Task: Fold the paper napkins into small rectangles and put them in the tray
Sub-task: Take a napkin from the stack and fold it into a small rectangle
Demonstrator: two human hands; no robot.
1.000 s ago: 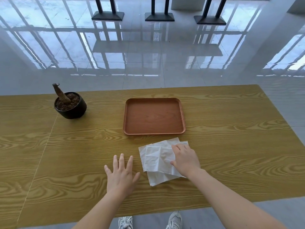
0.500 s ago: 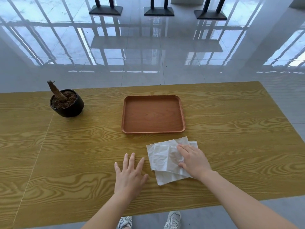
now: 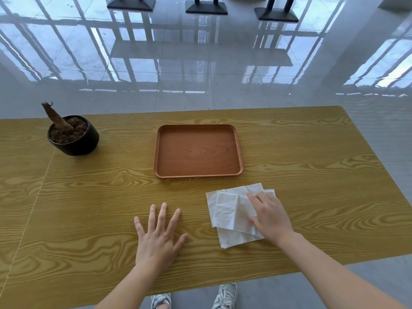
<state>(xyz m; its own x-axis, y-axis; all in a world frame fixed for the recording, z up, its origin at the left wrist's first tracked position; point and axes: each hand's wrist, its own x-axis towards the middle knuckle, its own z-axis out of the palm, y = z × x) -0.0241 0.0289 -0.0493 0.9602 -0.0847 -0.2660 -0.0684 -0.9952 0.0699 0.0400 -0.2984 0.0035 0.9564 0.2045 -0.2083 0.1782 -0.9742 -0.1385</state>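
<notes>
White paper napkins [image 3: 231, 211], loosely stacked, lie on the wooden table [image 3: 89, 208] just in front of the tray [image 3: 197, 172]. Right hand [image 3: 270, 216] rests on them, fingers nearly straight and together. Left hand [image 3: 159, 237] flat on the table, fingers spread. Potted stump [image 3: 72, 134] far left.

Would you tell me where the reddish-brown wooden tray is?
The reddish-brown wooden tray lies mid-table in the head view, right of the black plant pot, beyond the white paper napkins.

one tray [image 3: 197, 150], one plant pot [image 3: 77, 144], at least two napkins [image 3: 227, 210]
</notes>
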